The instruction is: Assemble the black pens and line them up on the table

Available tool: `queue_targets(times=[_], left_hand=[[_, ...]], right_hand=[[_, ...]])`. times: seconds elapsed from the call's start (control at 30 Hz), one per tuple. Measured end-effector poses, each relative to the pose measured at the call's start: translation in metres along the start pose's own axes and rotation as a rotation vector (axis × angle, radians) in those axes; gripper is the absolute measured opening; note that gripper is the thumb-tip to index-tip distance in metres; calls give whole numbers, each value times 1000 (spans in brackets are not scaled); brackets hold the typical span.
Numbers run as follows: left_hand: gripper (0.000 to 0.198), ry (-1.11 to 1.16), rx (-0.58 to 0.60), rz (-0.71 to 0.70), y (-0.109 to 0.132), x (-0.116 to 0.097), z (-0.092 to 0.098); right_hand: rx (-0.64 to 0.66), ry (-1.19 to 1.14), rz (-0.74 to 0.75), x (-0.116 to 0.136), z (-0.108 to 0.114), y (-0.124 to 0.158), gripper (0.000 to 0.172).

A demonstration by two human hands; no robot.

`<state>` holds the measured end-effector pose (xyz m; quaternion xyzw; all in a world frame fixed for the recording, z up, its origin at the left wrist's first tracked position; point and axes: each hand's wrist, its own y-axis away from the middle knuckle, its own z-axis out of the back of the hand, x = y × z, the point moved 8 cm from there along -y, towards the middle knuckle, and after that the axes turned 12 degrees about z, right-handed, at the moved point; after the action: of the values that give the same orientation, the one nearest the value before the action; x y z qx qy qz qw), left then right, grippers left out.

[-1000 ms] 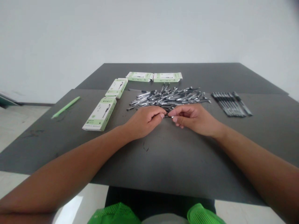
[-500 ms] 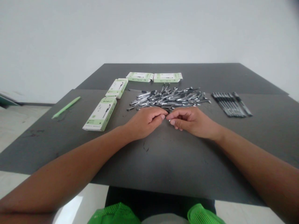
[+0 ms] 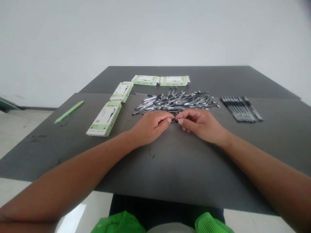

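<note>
Over the near edge of a pile of pens (image 3: 179, 100), my two hands meet fingertip to fingertip. My left hand (image 3: 153, 127) is closed, thumb and index finger pinched on something small and dark, mostly hidden by the fingers. My right hand (image 3: 196, 124) pinches at the same spot from the other side, its remaining fingers curled under. The loose pens have clear barrels and dark parts and lie in a jumble just beyond my fingers. To the right, a row of pens (image 3: 239, 108) lies side by side, with one pen (image 3: 252, 108) slightly apart from it.
Two green-and-white boxes (image 3: 104, 119) (image 3: 121, 91) lie left of the pile, and two more boxes (image 3: 145, 80) (image 3: 175, 80) lie behind it. A light green pen-shaped tool (image 3: 69, 111) rests at the far left of the dark table (image 3: 170, 174). A pale wall stands behind.
My right hand has shifted slightly up and away, and its pinch has tightened near the left fingertips. My left hand, the pens and the boxes stay in place.
</note>
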<state>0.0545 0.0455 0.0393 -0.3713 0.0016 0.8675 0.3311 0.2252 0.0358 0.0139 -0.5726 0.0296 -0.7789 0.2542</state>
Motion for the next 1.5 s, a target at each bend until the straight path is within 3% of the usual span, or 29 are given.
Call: queue_targets(times=[0.23,1.5], left_hand=[[27,-38,49,-46,1,0,-6],[28,-93,34,-68,1,-5,-7]], right_hand=[[-7,20,-5,-1,-1,0,27],[57,145,65,5,-6,-2,27]])
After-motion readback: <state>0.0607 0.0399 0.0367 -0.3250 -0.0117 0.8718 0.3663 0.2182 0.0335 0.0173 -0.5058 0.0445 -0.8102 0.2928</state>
